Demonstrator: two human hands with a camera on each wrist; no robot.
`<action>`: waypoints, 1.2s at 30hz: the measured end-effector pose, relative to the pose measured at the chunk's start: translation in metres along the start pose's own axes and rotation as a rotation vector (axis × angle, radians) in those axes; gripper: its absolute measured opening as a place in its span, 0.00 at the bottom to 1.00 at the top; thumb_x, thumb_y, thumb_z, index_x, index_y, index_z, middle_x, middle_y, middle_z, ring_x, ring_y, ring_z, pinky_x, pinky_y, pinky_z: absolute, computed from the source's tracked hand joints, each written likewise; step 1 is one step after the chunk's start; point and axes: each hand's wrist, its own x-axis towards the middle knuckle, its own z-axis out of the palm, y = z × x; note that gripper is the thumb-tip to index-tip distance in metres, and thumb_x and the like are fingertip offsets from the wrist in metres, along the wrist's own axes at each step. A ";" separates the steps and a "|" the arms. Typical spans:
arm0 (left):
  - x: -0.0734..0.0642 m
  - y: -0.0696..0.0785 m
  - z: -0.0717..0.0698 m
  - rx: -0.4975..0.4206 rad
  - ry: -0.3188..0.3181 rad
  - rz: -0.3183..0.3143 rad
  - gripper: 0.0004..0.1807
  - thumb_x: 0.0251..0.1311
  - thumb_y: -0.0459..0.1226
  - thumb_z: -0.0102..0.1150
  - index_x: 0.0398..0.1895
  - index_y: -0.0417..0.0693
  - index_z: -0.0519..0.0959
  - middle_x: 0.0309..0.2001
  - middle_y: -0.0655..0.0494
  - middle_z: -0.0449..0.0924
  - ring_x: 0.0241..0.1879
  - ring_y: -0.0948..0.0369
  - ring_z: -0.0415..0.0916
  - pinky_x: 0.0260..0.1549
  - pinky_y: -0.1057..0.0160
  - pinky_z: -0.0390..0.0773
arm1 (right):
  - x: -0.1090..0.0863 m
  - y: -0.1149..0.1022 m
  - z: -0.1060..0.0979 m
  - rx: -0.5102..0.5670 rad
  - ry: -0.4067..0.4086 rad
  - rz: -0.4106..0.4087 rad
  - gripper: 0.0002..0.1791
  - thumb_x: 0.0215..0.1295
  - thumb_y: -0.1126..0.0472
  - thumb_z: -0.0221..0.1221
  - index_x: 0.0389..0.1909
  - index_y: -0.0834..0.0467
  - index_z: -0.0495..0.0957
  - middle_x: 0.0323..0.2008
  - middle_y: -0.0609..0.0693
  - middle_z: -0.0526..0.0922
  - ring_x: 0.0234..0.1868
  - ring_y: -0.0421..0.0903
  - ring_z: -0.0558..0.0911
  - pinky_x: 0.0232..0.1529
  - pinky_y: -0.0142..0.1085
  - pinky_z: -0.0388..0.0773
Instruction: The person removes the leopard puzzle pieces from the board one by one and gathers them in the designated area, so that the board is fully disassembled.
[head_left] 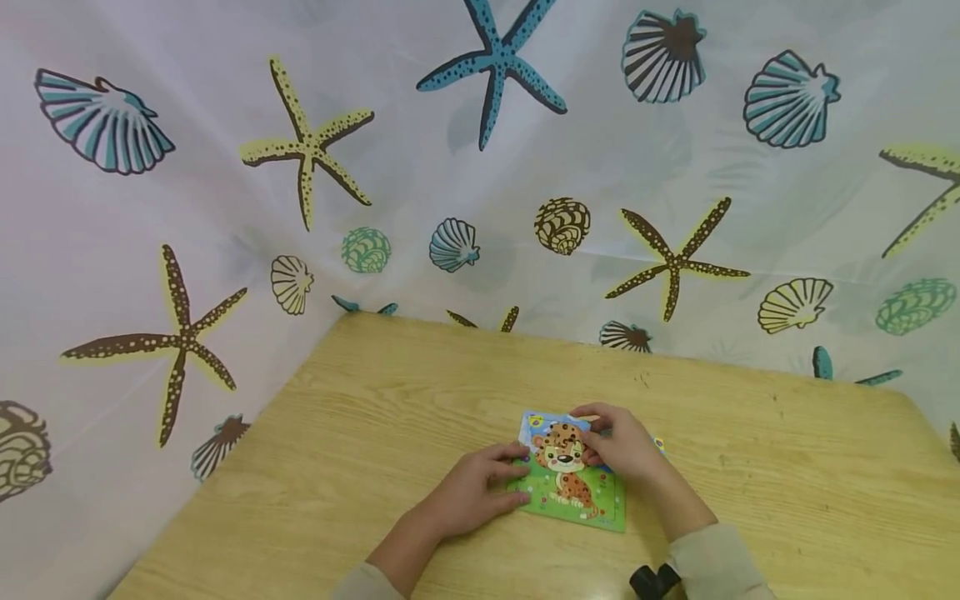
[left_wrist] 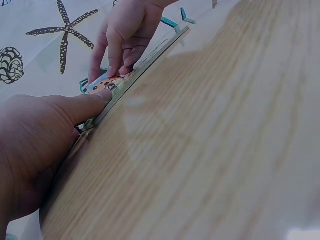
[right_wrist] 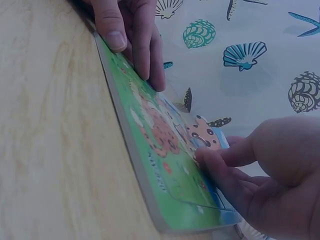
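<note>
A flat jigsaw puzzle board [head_left: 540, 504] lies on the table, showing a spotted leopard cub on green grass under a blue sky. At its left edge my left hand [head_left: 480, 490] rests with fingertips and thumb on the board. My right hand [head_left: 618, 442] is over the board's upper right part. Between its thumb and fingers it pinches a puzzle piece [right_wrist: 204, 134] with the cub's spotted head on it. That piece stands tilted up from the board in the right wrist view, its right part hidden by the fingers.
Just right of the right hand, a small blue and yellow piece [head_left: 659, 444] shows on the wooden table [head_left: 375, 400]. A black object [head_left: 654, 581] is by the right sleeve. A curtain [head_left: 480, 192] printed with starfish and shells borders the table behind and at left.
</note>
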 end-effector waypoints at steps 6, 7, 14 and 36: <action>0.001 0.002 0.000 0.004 0.002 0.008 0.23 0.62 0.44 0.68 0.57 0.42 0.82 0.69 0.53 0.72 0.72 0.52 0.66 0.71 0.49 0.66 | -0.002 0.000 -0.013 0.044 -0.033 -0.012 0.22 0.72 0.70 0.54 0.65 0.64 0.73 0.40 0.62 0.82 0.30 0.48 0.86 0.31 0.36 0.87; 0.001 0.002 0.000 0.003 0.000 0.010 0.23 0.62 0.44 0.67 0.57 0.42 0.82 0.69 0.52 0.72 0.72 0.52 0.66 0.71 0.49 0.67 | -0.002 0.002 -0.015 0.053 -0.035 -0.009 0.22 0.72 0.70 0.55 0.65 0.64 0.73 0.40 0.62 0.83 0.31 0.48 0.86 0.31 0.36 0.87; 0.001 0.003 -0.001 0.002 0.002 0.016 0.23 0.62 0.43 0.68 0.57 0.42 0.81 0.69 0.52 0.72 0.72 0.51 0.66 0.71 0.48 0.66 | -0.005 0.003 -0.032 0.069 -0.048 -0.017 0.19 0.73 0.66 0.55 0.63 0.66 0.74 0.44 0.62 0.84 0.33 0.46 0.86 0.33 0.36 0.85; 0.000 0.001 -0.002 -0.029 -0.012 0.018 0.24 0.63 0.45 0.66 0.58 0.40 0.80 0.69 0.52 0.72 0.72 0.51 0.65 0.71 0.48 0.65 | -0.021 0.010 -0.083 0.170 0.005 0.126 0.21 0.73 0.65 0.56 0.62 0.71 0.72 0.44 0.55 0.83 0.33 0.44 0.86 0.39 0.36 0.88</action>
